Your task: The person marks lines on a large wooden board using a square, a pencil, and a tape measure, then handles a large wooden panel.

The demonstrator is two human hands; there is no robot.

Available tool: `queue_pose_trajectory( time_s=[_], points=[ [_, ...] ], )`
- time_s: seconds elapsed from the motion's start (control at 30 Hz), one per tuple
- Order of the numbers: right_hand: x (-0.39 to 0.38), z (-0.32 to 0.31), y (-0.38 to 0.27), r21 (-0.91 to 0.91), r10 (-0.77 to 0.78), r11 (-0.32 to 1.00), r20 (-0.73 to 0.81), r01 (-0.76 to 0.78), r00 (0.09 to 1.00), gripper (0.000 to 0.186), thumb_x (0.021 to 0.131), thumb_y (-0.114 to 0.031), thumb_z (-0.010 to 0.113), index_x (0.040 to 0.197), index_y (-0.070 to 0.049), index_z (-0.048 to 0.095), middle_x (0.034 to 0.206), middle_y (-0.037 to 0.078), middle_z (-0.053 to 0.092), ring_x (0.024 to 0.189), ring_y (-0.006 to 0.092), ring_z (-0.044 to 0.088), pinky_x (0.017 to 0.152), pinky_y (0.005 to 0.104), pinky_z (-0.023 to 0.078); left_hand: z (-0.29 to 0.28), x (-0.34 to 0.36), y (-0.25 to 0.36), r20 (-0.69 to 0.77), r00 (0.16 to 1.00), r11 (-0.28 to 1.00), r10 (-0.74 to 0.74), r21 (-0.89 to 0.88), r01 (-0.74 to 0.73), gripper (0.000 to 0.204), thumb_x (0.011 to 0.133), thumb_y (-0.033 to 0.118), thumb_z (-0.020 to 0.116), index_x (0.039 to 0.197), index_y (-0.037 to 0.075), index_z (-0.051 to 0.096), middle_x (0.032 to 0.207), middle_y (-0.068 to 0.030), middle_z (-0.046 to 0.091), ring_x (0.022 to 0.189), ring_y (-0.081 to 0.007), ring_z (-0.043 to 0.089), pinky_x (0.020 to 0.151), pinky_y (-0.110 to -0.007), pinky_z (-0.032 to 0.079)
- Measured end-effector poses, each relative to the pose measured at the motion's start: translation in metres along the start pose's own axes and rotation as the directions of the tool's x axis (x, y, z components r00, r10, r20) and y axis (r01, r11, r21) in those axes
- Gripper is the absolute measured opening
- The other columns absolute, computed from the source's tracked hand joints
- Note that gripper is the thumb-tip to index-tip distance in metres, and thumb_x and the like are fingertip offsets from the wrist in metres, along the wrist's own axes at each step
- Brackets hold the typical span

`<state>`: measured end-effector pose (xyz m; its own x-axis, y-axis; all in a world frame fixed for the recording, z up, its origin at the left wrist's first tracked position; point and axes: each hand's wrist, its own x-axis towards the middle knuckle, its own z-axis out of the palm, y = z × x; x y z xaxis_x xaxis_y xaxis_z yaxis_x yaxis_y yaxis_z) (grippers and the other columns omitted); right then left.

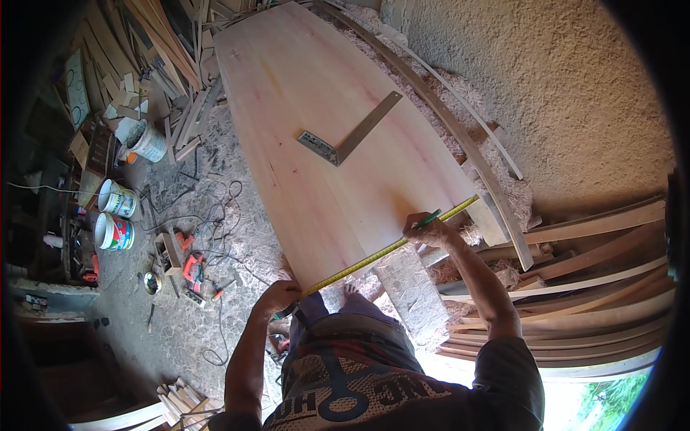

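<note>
A broad pale wooden panel (309,108) stretches away in front of me. Along its near end lies a yellow tape measure (384,250), drawn out from the left corner to the right corner. My left hand (279,296) is closed around the tape's case at the near left corner; the case is mostly hidden by the fingers. Over the near edge, right of its middle, my right hand (424,228) pinches a green pencil or marker (429,218) close to the tape. Farther up the panel rests a metal try square (359,136), touched by neither hand.
Long boards (460,129) lean along the rough wall at right, and curved planks (589,309) are stacked at lower right. On the left floor stand several buckets (115,231), a red power tool (192,269) and loose cables (226,208). Wood offcuts (190,122) pile up at far left.
</note>
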<state>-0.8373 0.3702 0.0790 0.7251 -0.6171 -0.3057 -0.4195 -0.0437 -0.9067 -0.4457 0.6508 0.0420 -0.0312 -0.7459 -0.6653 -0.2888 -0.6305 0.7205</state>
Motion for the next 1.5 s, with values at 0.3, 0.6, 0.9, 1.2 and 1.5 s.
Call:
queue_pose_trajectory(
  time_s=[0.3,0.6,0.9,1.2,1.5],
  points=[
    [0.002,-0.003,0.008,0.086,-0.063,0.995,0.065,0.057,0.996,0.011,0.083,-0.015,0.072,0.086,-0.006,0.066,0.077,0.003,0.067,0.072,0.0127,0.064,0.065,0.0285,0.053,0.001,0.000,0.003,-0.004,1.000,1.000,-0.012,0.021,0.012,0.019,0.085,0.009,0.066,0.098,-0.003,0.072,0.084,-0.0073,0.071,0.077,-0.0136,0.064,0.073,-0.028,0.050],
    [0.001,-0.002,0.005,0.015,-0.077,0.997,0.051,0.077,0.996,0.011,0.083,-0.014,0.073,0.085,-0.006,0.065,0.076,0.002,0.066,0.072,0.0111,0.063,0.064,0.0271,0.052,0.000,-0.003,0.004,-0.010,1.000,0.998,0.015,0.066,-0.015,0.019,0.085,0.013,0.067,0.097,-0.001,0.073,0.082,-0.0053,0.071,0.075,-0.0120,0.062,0.072,-0.028,0.050],
    [0.001,-0.002,0.008,0.040,-0.049,0.998,0.052,0.047,0.997,0.010,0.082,-0.011,0.073,0.085,-0.006,0.065,0.076,0.002,0.066,0.071,0.0111,0.062,0.064,0.0270,0.051,0.000,-0.005,0.009,0.004,1.000,1.000,-0.005,0.003,0.005,0.017,0.085,0.014,0.069,0.094,0.000,0.073,0.079,-0.0041,0.070,0.072,-0.0109,0.061,0.068,-0.027,0.049],
    [0.002,0.001,0.000,0.060,-0.003,0.998,0.026,0.002,1.000,0.007,0.082,-0.010,0.071,0.083,-0.006,0.065,0.075,0.003,0.067,0.067,0.0101,0.061,0.060,0.0272,0.051,0.001,0.000,-0.006,-0.011,0.999,0.999,0.041,-0.006,-0.041,0.017,0.086,0.013,0.069,0.095,0.000,0.073,0.080,-0.0031,0.070,0.071,-0.0092,0.061,0.067,-0.026,0.049],
    [0.000,0.010,0.008,0.019,0.005,1.000,-0.068,-0.004,0.998,0.004,0.082,-0.008,0.070,0.082,-0.006,0.067,0.071,0.003,0.066,0.065,0.0094,0.060,0.058,0.0253,0.050,0.000,-0.008,0.008,-0.033,0.997,0.991,0.075,0.111,-0.071,0.021,0.085,0.016,0.066,0.097,0.000,0.072,0.082,-0.0051,0.070,0.074,-0.0118,0.062,0.069,-0.027,0.050]
  ],
)
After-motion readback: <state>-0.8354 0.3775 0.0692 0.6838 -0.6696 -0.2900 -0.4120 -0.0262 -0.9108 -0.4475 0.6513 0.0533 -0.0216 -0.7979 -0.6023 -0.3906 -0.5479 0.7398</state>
